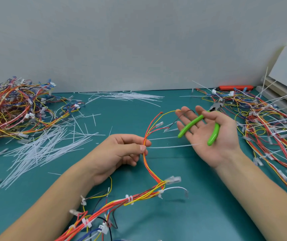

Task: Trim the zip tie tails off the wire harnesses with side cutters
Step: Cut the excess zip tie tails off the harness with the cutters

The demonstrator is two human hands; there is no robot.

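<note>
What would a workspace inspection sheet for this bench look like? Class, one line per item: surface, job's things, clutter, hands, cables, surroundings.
Surface: teal mat.
Job's things: green-handled side cutters; wire harness with zip tie tail uncut.
Clutter: cut tails scattered.
Hands: left hand pinches the harness; right hand, palm up, fingers straight, carries the cutters.
Cables: harness piles, far left and right.
Surroundings: grey wall; red tool.

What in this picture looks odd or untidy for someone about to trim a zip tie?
The side cutters lie loose across the open right hand, palm up, handles spread, not gripped for cutting. The left hand pinches the wire harness. Cut zip tie tails lie scattered over the green mat rather than gathered.
</note>
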